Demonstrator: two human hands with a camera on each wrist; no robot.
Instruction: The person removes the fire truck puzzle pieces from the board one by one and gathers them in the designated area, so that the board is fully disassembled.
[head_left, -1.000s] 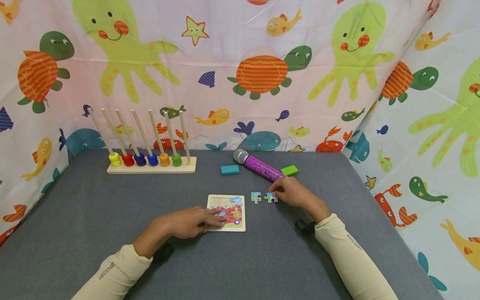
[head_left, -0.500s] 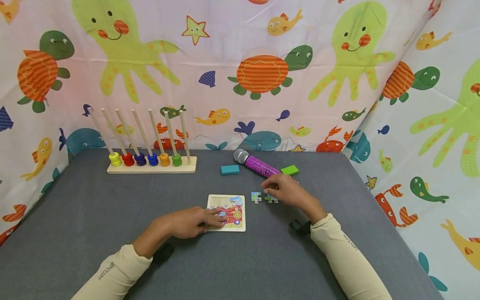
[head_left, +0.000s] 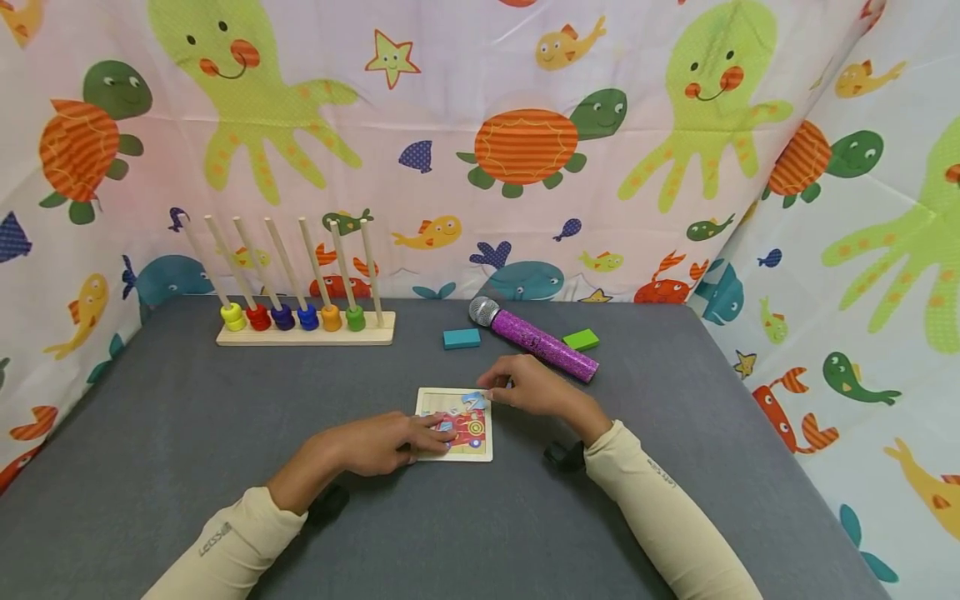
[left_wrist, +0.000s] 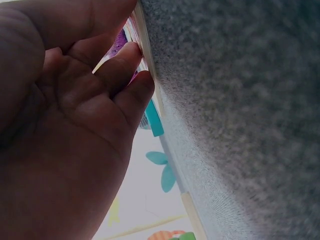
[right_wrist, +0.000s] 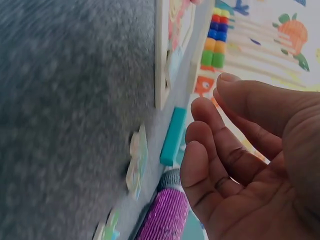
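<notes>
A small wooden puzzle tray (head_left: 472, 457) with a red picture lies on the grey table. My left hand (head_left: 382, 443) rests on its left part, fingertips on the picture. A blue puzzle piece (head_left: 473, 401) sits askew in the tray's top right part. My right hand (head_left: 534, 387) hovers at the tray's top right corner, fingers loosely bent. In the right wrist view, nothing shows between its thumb and fingers. Below that hand, a loose jigsaw piece (right_wrist: 137, 162) and another jigsaw piece (right_wrist: 110, 227) lie on the table; the hand mostly hides them in the head view.
Behind the right hand lie a purple glitter microphone (head_left: 547, 342), a teal block (head_left: 461, 338) and a green block (head_left: 581, 339). A wooden peg rack (head_left: 307, 337) with coloured beads stands at the back left. A printed curtain (head_left: 450, 192) closes off the back.
My right hand has moved left from the loose jigsaw pieces to the tray's top right corner, uncovering the microphone's end. My left hand has stayed on the tray.
</notes>
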